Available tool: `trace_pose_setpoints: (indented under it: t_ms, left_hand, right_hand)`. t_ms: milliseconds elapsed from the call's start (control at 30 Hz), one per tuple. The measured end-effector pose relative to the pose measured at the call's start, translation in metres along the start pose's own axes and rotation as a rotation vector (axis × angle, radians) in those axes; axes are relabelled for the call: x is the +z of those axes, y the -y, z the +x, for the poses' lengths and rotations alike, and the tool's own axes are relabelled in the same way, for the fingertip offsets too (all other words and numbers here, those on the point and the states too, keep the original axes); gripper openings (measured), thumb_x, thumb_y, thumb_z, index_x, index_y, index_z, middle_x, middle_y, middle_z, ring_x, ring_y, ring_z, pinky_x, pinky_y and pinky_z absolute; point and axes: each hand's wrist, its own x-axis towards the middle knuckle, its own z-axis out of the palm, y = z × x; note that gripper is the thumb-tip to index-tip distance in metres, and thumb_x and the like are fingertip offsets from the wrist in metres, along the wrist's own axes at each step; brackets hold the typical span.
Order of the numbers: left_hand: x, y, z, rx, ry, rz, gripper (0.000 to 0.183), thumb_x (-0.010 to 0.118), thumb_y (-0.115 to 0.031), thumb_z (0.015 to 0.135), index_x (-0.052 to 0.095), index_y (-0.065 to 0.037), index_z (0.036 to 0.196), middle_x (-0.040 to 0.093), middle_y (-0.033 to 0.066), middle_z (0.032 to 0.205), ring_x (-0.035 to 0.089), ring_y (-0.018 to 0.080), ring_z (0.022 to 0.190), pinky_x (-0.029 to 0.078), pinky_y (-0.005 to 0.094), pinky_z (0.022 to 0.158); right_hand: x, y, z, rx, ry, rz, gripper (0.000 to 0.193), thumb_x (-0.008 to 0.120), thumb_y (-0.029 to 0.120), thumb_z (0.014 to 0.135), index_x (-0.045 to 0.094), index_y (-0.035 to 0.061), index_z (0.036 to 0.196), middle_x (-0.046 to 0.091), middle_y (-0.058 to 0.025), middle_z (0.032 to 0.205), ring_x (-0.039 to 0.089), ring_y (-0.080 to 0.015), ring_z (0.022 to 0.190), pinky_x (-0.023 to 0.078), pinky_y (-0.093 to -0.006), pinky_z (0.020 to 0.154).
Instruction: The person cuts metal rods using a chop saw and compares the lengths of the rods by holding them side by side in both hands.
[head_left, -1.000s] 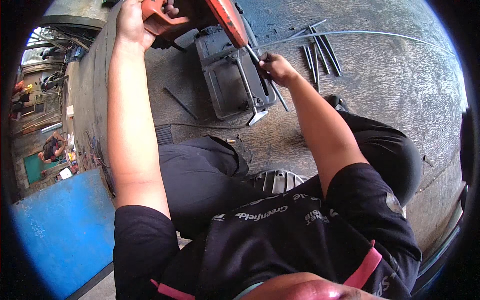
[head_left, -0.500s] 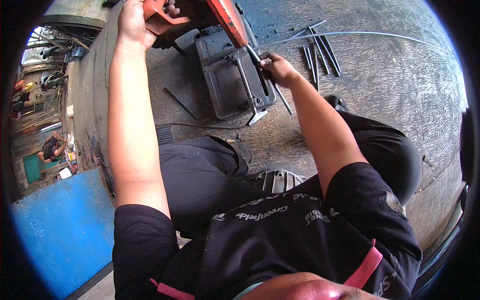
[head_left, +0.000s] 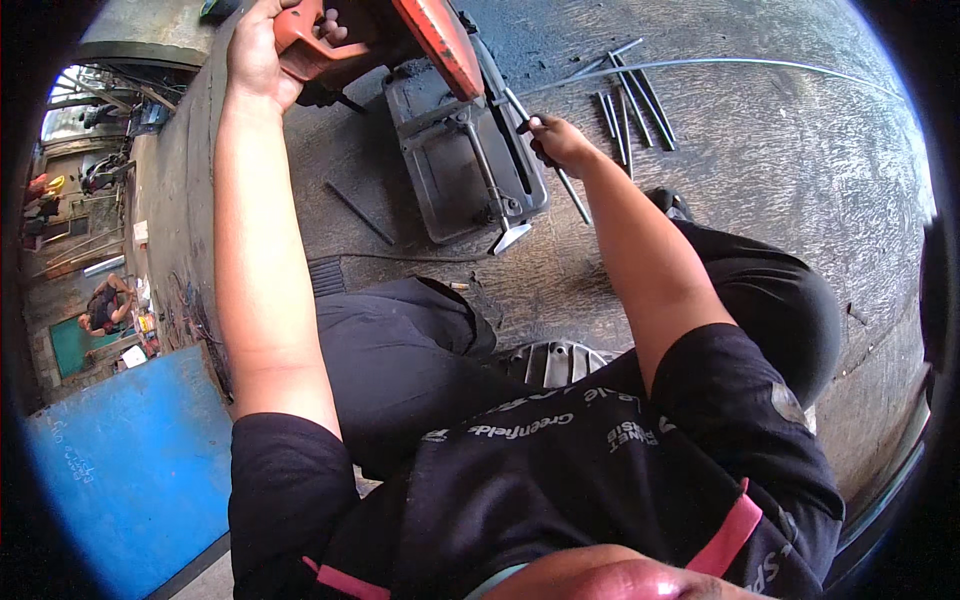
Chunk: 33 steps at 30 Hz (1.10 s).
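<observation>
A chop saw with an orange blade guard (head_left: 440,48) and a dark metal base (head_left: 437,180) stands on the floor before me. My left hand (head_left: 258,62) is wrapped round its orange handle (head_left: 296,50) at the upper left. My right hand (head_left: 562,143) is closed on a thin metal rod (head_left: 574,197), beside the right edge of the base. The rod slants from near the guard down past my hand. A clamp screw (head_left: 484,170) with a pale crank handle (head_left: 511,238) lies along the base. The blade is hidden by the guard.
Several cut rods (head_left: 640,105) lie at the upper right, near a long thin rod (head_left: 760,63). One loose rod (head_left: 360,213) lies left of the base, above a cable (head_left: 420,257). A blue panel (head_left: 130,470) is at lower left; another person (head_left: 105,305) is far left.
My right hand and its rod have shifted slightly right, away from the saw base. The guard sits a little further left in view. My left hand still grips the handle.
</observation>
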Motion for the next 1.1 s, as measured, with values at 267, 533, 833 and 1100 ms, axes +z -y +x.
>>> trace_pose_setpoints:
  t_ms: [267,533,833,1100]
  left_hand:
    - [-0.011,0.002,0.001,-0.002,0.068,-0.037,0.046,0.049,-0.027,0.089,0.046,0.008,0.119,0.058,0.0146,0.094,0.061,0.0230,0.088,0.051,0.0375,0.086]
    - [-0.010,0.003,0.002,0.000,0.057,-0.026,0.044,0.047,-0.028,0.090,0.046,0.008,0.117,0.058,0.0143,0.094,0.061,0.0223,0.088,0.052,0.0363,0.086]
    - [-0.013,0.003,0.003,0.060,0.081,0.001,0.040,0.047,-0.026,0.092,0.048,0.007,0.115,0.059,0.0132,0.092,0.061,0.0202,0.085,0.053,0.0334,0.081]
    - [-0.012,0.002,0.006,0.070,0.127,0.002,0.040,0.047,-0.025,0.092,0.048,0.008,0.115,0.058,0.0128,0.089,0.061,0.0196,0.081,0.054,0.0317,0.078]
  right_hand:
    - [0.006,0.001,-0.006,-0.009,0.058,0.239,0.031,0.046,0.029,0.097,0.062,0.0035,0.101,0.055,-0.0023,0.071,0.047,-0.0115,0.059,0.039,-0.0257,0.055]
    - [0.013,-0.005,0.004,0.021,0.044,0.217,0.035,0.050,0.033,0.095,0.067,0.0022,0.092,0.056,-0.0008,0.071,0.044,-0.0109,0.059,0.036,-0.0266,0.056]
    - [0.024,-0.018,0.017,-0.034,-0.083,0.209,0.031,0.054,0.029,0.093,0.065,-0.0001,0.096,0.059,-0.0018,0.075,0.047,-0.0125,0.065,0.037,-0.0288,0.061]
    - [0.015,-0.027,0.023,-0.090,-0.130,0.109,0.030,0.054,0.026,0.093,0.063,-0.0019,0.095,0.058,-0.0020,0.075,0.046,-0.0121,0.062,0.037,-0.0283,0.058]
